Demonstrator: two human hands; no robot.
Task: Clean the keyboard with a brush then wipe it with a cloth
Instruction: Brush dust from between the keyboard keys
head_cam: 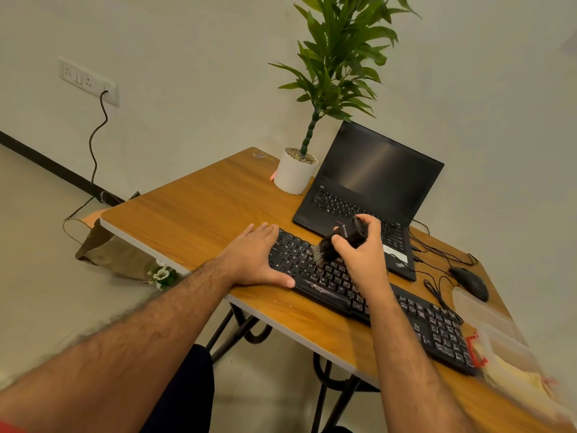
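A black keyboard (415, 310) lies slantwise on the wooden table (199, 210). My left hand (257, 257) lies flat over the keyboard's left end, fingers straight, thumb along its front edge. My right hand (362, 248) grips a black brush (338, 242) by its handle. The bristles point down and to the left and touch the keys in the keyboard's left half. A pale yellow cloth (518, 378) sits in a clear plastic box (487, 314) at the table's right edge.
An open black laptop (371, 182) stands behind the keyboard. A potted plant (295, 173) sits to its left. A black mouse (470, 282) with cables lies at the right. A brown paper bag (112, 248) sits on the floor at the left.
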